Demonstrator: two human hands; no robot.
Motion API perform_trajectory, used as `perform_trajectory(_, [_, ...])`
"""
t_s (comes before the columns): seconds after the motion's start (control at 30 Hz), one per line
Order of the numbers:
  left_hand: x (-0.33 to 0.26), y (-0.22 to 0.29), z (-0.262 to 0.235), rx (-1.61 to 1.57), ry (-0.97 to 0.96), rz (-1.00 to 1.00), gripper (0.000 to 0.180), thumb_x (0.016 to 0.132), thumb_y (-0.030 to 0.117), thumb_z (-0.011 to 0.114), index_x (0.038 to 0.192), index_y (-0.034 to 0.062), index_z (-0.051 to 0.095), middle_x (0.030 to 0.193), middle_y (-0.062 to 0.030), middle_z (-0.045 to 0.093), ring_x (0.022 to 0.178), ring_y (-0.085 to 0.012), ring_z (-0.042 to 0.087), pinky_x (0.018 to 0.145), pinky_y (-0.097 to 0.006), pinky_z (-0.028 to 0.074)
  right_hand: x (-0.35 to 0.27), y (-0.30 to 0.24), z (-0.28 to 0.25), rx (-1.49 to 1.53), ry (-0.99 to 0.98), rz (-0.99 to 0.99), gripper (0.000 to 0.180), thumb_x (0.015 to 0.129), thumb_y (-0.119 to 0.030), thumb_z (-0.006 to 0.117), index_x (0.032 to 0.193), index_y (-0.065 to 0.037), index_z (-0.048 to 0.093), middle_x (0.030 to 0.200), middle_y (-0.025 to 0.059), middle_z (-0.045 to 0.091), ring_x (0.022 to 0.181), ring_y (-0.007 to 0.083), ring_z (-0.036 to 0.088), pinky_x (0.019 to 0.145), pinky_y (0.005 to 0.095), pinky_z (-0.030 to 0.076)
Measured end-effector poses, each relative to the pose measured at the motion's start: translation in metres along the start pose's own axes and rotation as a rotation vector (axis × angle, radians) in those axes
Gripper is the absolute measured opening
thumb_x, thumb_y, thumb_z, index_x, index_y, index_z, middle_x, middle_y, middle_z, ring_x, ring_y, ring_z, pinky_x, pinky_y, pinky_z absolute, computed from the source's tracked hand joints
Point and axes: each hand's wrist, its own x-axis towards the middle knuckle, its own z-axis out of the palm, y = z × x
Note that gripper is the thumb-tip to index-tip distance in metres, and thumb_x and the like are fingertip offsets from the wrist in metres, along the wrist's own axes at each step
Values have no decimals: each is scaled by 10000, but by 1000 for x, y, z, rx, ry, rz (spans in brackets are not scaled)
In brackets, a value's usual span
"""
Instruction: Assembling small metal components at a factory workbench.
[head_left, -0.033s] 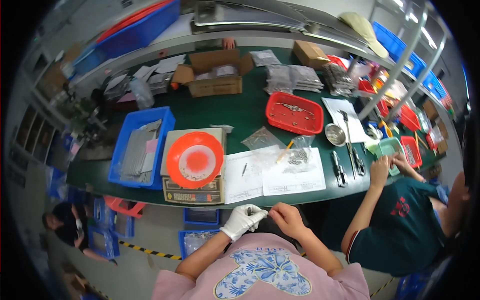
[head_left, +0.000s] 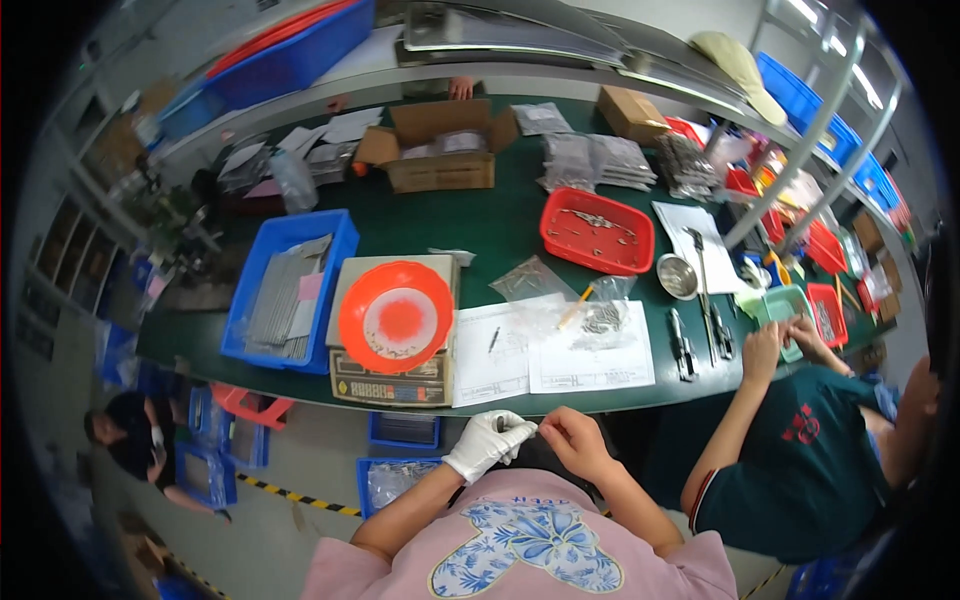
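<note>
My left hand [head_left: 488, 444], in a white glove, is closed in front of the table's near edge. A small dark grey piece [head_left: 501, 424] shows between its fingers, too small to name. Close beside it, my bare right hand [head_left: 577, 440] has thumb and fingertips pinched together; whatever they hold, if anything, is hidden. Just beyond both hands lie printed drawing sheets [head_left: 480, 375]. On the sheets rests a clear plastic bag of small metal parts [head_left: 603, 318], with a yellow pencil [head_left: 574, 308] by it. An orange bowl [head_left: 350, 320] stands on a weighing scale [head_left: 392, 390] to the left.
A blue bin [head_left: 235, 335] of flat grey pieces stands left of the scale. Farther back are a red tray [head_left: 598, 262] and an open cardboard box [head_left: 440, 178]. Calipers [head_left: 702, 260] and a metal bowl [head_left: 678, 290] lie right. A co-worker [head_left: 810, 450] works close on my right.
The table and its things sit slightly farther right in the picture, as the view has shifted a little. Both my hands keep the same pose.
</note>
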Motion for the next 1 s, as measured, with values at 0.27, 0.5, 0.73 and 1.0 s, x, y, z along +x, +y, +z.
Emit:
perform_trajectory(0.27, [-14,-13,-2,-111,108,12,142,777,174,600,743,36,586,521,11,495,425,-53,439,387,-180,355,1,12,13,124,-114,81,95,757,-77,583,811,-16,535,636,52,542,534,112,501,506,229,414])
perform_trajectory(0.5, [-22,-6,-34,-96,142,54,123,781,157,591,740,41,584,530,11,494,434,-52,440,389,-182,358,25,-11,35,186,-15,5,117,786,-124,549,775,-7,546,612,105,532,513,195,505,485,278,398])
perform_trajectory(0.73, [-33,-11,-69,-103,168,124,133,780,165,594,738,39,582,518,11,484,428,-50,431,384,-177,341,44,-24,65,106,-130,11,98,776,-108,562,753,-16,539,599,105,525,529,208,516,486,297,400])
perform_trajectory(1.0, [-36,-17,-99,-375,17,-85,163,791,198,577,716,54,568,482,26,445,382,-46,363,363,-184,265,52,-39,84,44,-67,-206,68,738,-61,585,764,-21,536,665,112,555,550,243,537,504,307,421])
